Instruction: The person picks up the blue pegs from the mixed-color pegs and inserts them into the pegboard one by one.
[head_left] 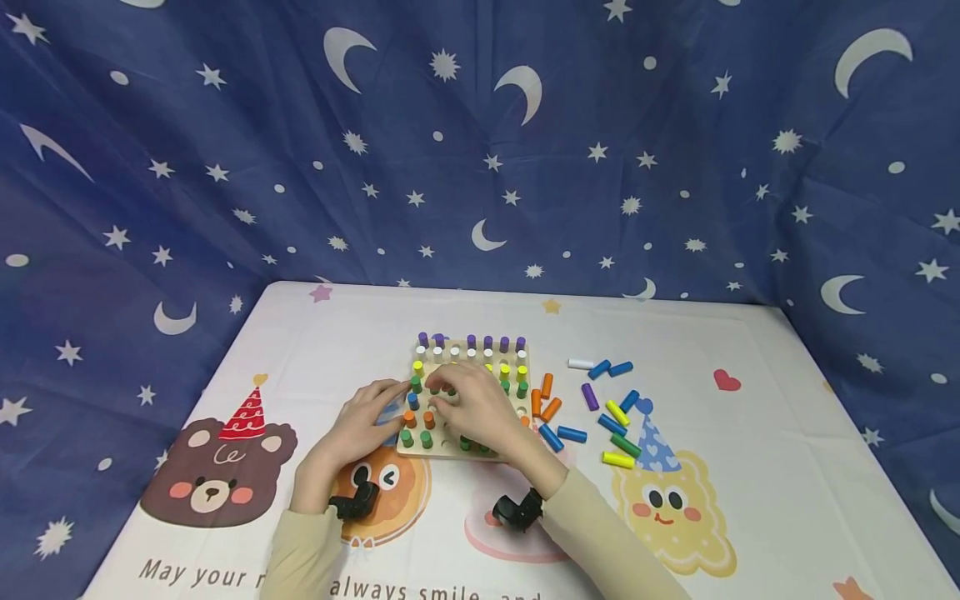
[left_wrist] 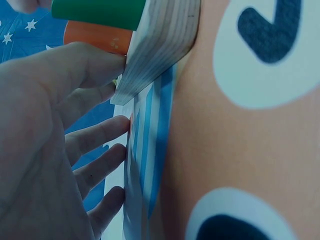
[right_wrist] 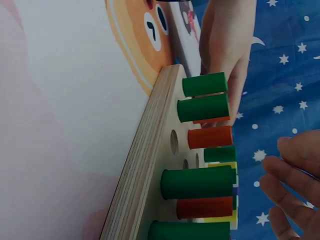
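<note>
A wooden pegboard (head_left: 423, 452) lies on the table, with rows of coloured pegs standing in its holes. My left hand (head_left: 363, 423) is at its left side; in the left wrist view the thumb touches the board's edge near an orange peg (left_wrist: 95, 37) and a green peg (left_wrist: 100, 12), the other fingers spread. Over the middle of the board hovers my right hand (head_left: 476, 406), fingers bent loosely, thumb and forefinger apart. No peg shows between the right fingers (right_wrist: 277, 170) in the right wrist view. This hand hides several pegs and holes from the head camera.
Right of the board lie loose pegs: orange ones (head_left: 551, 409), blue ones (head_left: 572, 434), yellow ones (head_left: 618, 459), a green one (head_left: 626, 445), a purple one (head_left: 590, 397) and a white one (head_left: 580, 363). A printed cloth (head_left: 787, 467) covers the table, backed by a blue star curtain (head_left: 570, 108).
</note>
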